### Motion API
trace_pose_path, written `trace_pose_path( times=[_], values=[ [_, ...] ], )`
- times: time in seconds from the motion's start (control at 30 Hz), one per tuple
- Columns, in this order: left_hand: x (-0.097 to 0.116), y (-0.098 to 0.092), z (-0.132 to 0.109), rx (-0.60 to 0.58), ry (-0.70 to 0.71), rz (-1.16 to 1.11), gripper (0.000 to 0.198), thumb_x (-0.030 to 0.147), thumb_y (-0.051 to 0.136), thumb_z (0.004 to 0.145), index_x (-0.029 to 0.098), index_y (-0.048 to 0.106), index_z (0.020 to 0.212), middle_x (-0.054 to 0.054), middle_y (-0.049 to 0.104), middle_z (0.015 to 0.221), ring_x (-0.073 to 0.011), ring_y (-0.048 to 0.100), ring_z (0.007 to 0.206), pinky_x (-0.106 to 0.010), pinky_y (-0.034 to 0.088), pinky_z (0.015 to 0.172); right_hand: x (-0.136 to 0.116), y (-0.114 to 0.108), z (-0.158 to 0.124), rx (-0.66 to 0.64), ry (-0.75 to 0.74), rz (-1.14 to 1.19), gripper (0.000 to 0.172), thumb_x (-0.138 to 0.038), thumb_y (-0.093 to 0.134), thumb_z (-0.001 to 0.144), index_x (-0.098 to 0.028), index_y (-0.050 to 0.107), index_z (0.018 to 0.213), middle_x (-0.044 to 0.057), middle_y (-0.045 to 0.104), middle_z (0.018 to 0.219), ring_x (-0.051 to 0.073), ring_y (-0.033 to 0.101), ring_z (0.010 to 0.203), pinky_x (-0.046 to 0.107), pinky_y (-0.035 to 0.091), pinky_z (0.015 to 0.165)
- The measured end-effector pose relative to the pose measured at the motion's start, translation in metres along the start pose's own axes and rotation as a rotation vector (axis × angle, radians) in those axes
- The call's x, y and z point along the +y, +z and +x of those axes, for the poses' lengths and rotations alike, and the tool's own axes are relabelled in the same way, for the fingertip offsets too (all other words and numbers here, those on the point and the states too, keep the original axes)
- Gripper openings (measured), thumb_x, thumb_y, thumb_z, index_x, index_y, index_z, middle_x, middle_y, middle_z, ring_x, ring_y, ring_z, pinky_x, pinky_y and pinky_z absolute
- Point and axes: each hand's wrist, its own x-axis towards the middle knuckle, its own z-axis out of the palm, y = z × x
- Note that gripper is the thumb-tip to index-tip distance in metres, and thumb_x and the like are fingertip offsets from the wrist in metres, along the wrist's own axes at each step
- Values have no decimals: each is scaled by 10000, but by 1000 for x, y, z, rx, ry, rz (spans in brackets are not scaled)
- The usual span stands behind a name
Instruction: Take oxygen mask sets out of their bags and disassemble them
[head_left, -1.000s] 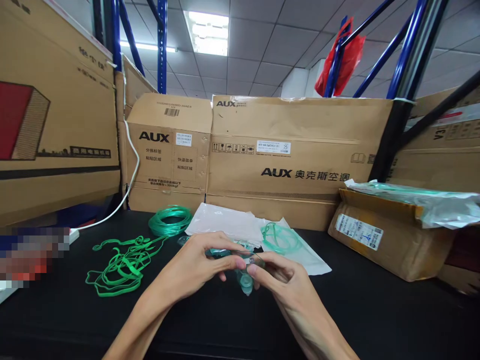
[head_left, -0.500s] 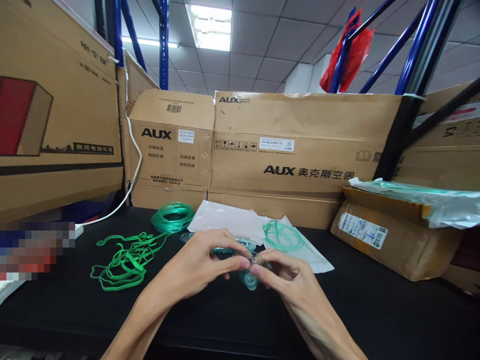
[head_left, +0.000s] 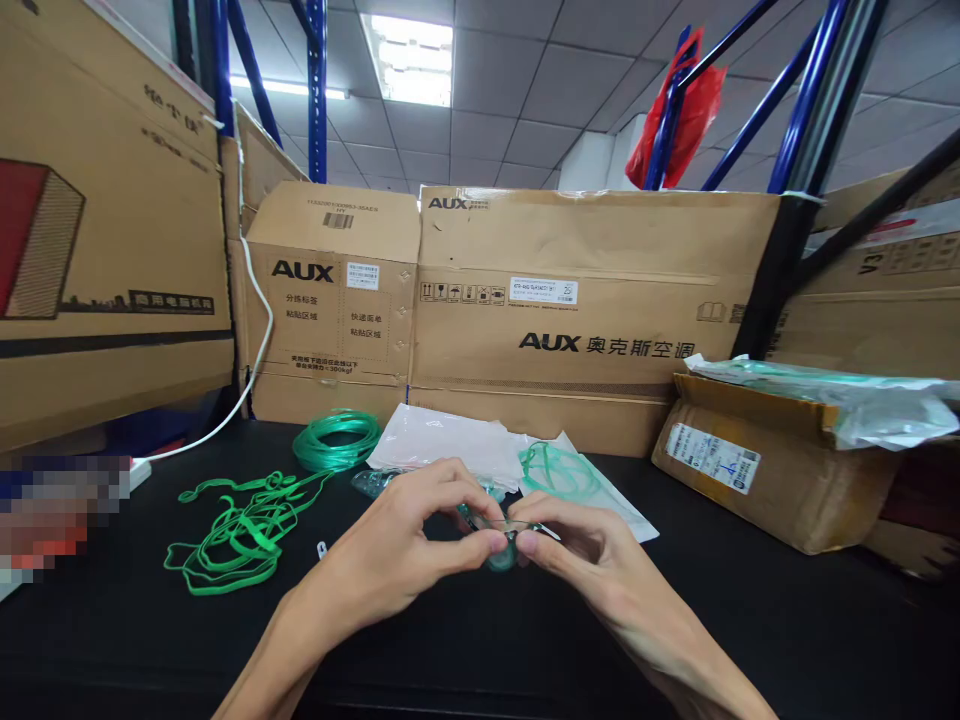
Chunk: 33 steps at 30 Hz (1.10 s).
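Black table (head_left: 750, 620) before stacked cartons (head_left: 600, 300). Left hand (head_left: 397, 545) and right hand (head_left: 592, 560) pinch a small green mask (head_left: 501, 553) between fingertips, near centre. Straps (head_left: 232, 535) and tubing coil (head_left: 337, 440) lie loose at left, apparently unattached: fitting looks barely begun.

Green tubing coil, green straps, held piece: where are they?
green tubing coil (head_left: 337, 461), head view, ring's front.
green straps (head_left: 251, 528), head view, tangle's middle.
clear green piece (head_left: 499, 557), head view, round lower end.

The small translucent green plastic part (head_left: 501, 556) sat pinched between your left hand (head_left: 397, 552) and right hand (head_left: 589, 548), mostly hidden.
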Motion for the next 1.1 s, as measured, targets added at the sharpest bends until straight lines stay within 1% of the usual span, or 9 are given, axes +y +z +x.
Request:
trace_pose_path(
  times=[0.1,0.2,0.33,0.43,0.57,0.67,0.8,1.0,1.1],
  values=[
    [2,3,-1,44,141,102,57,162,728,899,201,720,940,-10,665,943,-156,629,912,-282,479,856,-3,-3,-2,-25,-29,5,171,-411,707,910,-270,786,854,26,686,930,223,617,924,362,464,872],
    [4,8,-3,82,269,188,127,100,737,856,180,692,943,-18,646,924,-164,619,915,-284,477,835,-3,-3,-4,-60,-53,44,88,-360,757,879,-275,777,881,21,699,977,222,639,981,367,467,906],
    [6,14,-4,117,330,270,188,62,744,806,179,658,926,-17,627,911,-168,601,896,-285,476,808,-4,-1,-6,-50,-69,24,72,-309,803,845,-266,751,868,12,701,984,210,646,986,354,469,907],
    [8,17,-4,110,331,277,225,44,745,773,187,642,913,-10,619,909,-169,590,896,-287,476,809,-4,1,-7,-42,-89,-24,52,-273,787,862,-260,739,847,2,701,977,202,648,987,346,457,932],
    [9,16,-5,47,275,240,242,42,748,777,203,646,926,-1,625,924,-167,590,912,-285,479,824,-4,0,-7,-60,-85,-64,68,-207,759,876,-259,740,835,-5,713,997,199,657,1003,332,450,947],
    [10,12,-6,-6,240,172,240,76,754,822,221,668,993,-6,655,998,-177,605,999,-293,482,901,-4,-4,-7,-53,-48,-51,99,-176,752,870,-259,734,817,-13,710,980,193,656,994,318,455,928],
    [10,5,-7,-36,213,82,180,110,733,881,214,679,1018,-25,673,1085,-188,606,1099,-309,462,1002,-5,-8,-7,-66,-40,-15,83,-242,776,862,-255,724,798,-17,703,966,178,649,964,298,474,887],
    [8,5,-8,-60,207,49,141,114,735,896,193,691,1004,-19,681,1042,-169,619,1058,-287,465,967,-8,-9,-6,-81,-53,-103,82,-260,814,844,-262,737,815,-31,721,982,164,656,971,287,449,963],
    [9,6,-7,-66,206,49,129,120,750,892,195,704,986,-5,679,999,-156,620,1018,-271,468,933,-9,-8,-8,-91,-70,-108,81,-258,799,860,-268,746,800,-36,722,972,159,661,953,280,448,964]
  ],
)
